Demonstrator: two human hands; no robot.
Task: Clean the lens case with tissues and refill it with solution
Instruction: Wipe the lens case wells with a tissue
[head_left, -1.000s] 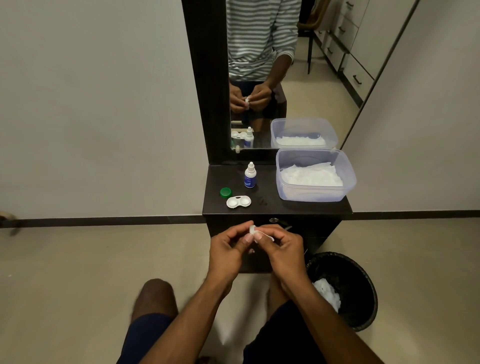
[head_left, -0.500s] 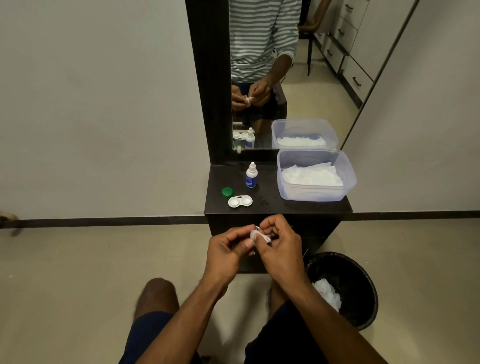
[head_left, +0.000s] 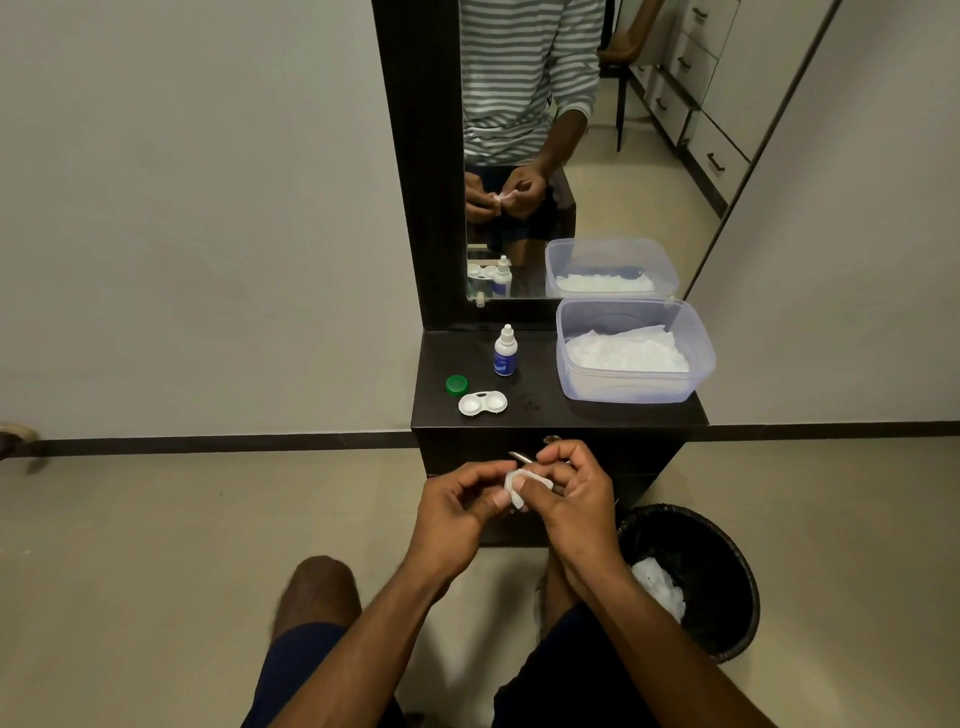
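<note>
In front of the dark dresser, my left hand pinches a small white cap between thumb and forefinger. My right hand has its fingers curled round a bit of white tissue and presses it against the cap. The cap itself is mostly hidden by the tissue. The white lens case lies on the dresser top with both wells uncovered. A green cap sits just to its left. The solution bottle stands upright behind them, capped.
A clear plastic tub of tissues fills the right side of the dresser top. A black bin holding crumpled tissue stands on the floor at the right, by my right forearm. A mirror rises behind the dresser. My knees are below.
Both hands stay together in front of the dresser. The right hand's fingers have shifted round the tissue, working it against the cap; the tissue now bunches between the two thumbs.
</note>
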